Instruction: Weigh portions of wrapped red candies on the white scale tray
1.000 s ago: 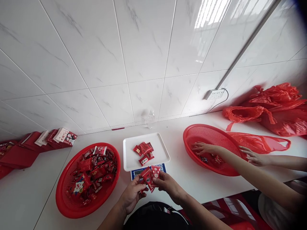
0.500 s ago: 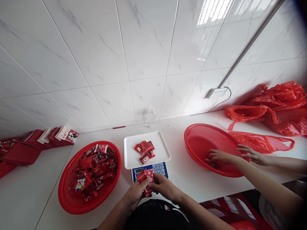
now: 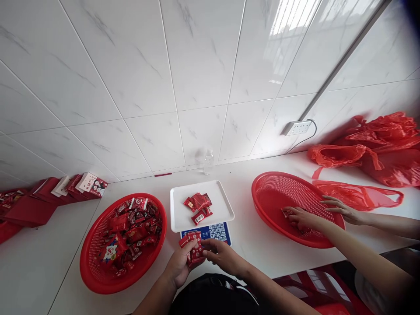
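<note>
My left hand (image 3: 180,264) is closed on a small stack of red candy packets (image 3: 193,248), held just in front of the blue scale keypad (image 3: 210,232). My right hand (image 3: 223,257) pinches the right edge of the same stack. Behind them the white scale tray (image 3: 179,218) carries a few red packets (image 3: 198,205). A red basket (image 3: 95,262) full of packets stands to my left.
Another person's two hands (image 3: 300,216) reach into a second red basket (image 3: 272,197) at the right. Red plastic bags (image 3: 377,148) lie at the far right, a power strip (image 3: 297,127) on the wall, red envelopes and boxes (image 3: 49,192) at the far left, a small clear bottle (image 3: 207,162) behind the tray.
My hands have drawn the packet stack down and slightly left, squaring it together. The other person's hand moved deeper toward the near side of the right basket.
</note>
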Available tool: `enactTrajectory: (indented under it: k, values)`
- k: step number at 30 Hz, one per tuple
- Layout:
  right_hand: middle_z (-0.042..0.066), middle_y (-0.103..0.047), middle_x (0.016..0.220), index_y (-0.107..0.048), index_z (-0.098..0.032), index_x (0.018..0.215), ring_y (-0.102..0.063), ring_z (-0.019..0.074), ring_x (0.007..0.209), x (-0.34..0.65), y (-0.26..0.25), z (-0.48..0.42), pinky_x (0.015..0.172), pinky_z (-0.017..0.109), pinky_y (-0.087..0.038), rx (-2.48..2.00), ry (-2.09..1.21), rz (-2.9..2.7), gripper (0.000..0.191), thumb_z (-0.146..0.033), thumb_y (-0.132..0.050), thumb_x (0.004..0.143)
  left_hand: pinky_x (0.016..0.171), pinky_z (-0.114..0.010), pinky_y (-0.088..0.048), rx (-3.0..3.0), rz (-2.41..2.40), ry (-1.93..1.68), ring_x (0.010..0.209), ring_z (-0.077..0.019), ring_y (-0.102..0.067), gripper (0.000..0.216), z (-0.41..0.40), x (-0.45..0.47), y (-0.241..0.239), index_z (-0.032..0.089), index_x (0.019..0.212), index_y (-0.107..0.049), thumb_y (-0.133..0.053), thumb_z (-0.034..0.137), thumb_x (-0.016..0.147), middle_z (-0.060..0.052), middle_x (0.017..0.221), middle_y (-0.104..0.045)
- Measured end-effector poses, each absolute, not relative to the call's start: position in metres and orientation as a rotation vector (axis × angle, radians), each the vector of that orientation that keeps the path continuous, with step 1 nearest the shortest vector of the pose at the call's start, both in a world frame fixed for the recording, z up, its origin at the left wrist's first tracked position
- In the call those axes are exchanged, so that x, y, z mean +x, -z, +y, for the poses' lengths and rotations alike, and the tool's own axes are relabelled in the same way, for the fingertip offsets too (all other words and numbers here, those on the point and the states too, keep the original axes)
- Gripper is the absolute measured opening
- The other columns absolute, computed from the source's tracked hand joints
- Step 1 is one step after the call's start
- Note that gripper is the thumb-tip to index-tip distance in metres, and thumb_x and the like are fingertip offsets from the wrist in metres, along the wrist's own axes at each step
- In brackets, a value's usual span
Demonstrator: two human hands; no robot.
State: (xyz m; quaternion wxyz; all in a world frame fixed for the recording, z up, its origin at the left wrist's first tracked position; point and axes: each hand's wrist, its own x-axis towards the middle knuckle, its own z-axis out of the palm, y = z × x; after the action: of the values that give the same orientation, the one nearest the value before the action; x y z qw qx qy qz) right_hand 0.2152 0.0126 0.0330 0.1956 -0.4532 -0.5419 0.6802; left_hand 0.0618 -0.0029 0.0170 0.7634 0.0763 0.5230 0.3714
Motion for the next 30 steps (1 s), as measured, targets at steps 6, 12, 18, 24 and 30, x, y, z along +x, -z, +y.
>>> enactTrajectory:
  k: [6,12,18,24,30]
  values:
    - [0.001,-0.057,0.08,-0.056,-0.017,0.103,-0.053,0.0126,0.069,0.234,-0.012,0.012,0.06,0.026,-0.042,-1.427,-1.88,-1.424,0.04,-0.042,-0.056,0.072,0.065,-0.031,-0.054,0.067,1.207,-0.842,0.074,-0.0186,-0.066,0.022,0.0,0.043,-0.018,0.007,0.094,-0.057,-0.058,0.02,0.076,-0.013,0.083,-0.069]
    - [0.001,-0.056,0.076,-0.057,-0.017,0.101,-0.053,0.0133,0.068,0.256,0.005,0.011,0.06,0.027,-0.041,-1.532,-1.808,-1.365,0.042,-0.046,-0.057,0.071,0.057,-0.027,-0.053,0.001,1.175,-0.872,0.061,-0.0149,-0.064,0.022,-0.003,0.038,-0.021,0.009,0.097,-0.053,-0.055,0.016,0.077,-0.011,0.081,-0.067]
    - [0.003,-0.06,0.084,-0.057,-0.018,0.101,-0.054,0.0135,0.071,0.253,-0.006,0.01,0.062,0.027,-0.041,-1.475,-1.909,-1.276,0.046,-0.052,-0.058,0.069,0.053,-0.023,-0.048,0.155,1.111,-0.819,0.053,-0.0099,-0.058,0.022,-0.006,0.044,-0.017,0.01,0.092,-0.058,-0.063,0.019,0.073,-0.007,0.073,-0.064]
    - [-0.001,-0.056,0.072,-0.056,-0.016,0.08,-0.049,0.0096,0.061,0.232,-0.028,0.013,0.059,0.025,-0.039,-1.297,-1.993,-1.253,0.041,-0.055,-0.061,0.067,0.055,-0.028,-0.046,0.424,1.07,-0.676,0.057,-0.0141,-0.058,0.034,-0.008,0.064,-0.023,0.012,0.088,-0.06,-0.07,0.034,0.065,-0.003,0.065,-0.06]
    - [-0.004,-0.05,0.059,-0.049,-0.017,0.066,-0.045,0.0088,0.054,0.23,-0.024,0.014,0.057,0.025,-0.037,-1.343,-1.921,-1.203,0.041,-0.055,-0.064,0.062,0.056,-0.024,-0.043,0.487,1.01,-0.641,0.056,-0.01,-0.055,0.033,-0.005,0.069,-0.034,0.012,0.087,-0.062,-0.075,0.025,0.059,-0.001,0.068,-0.06]
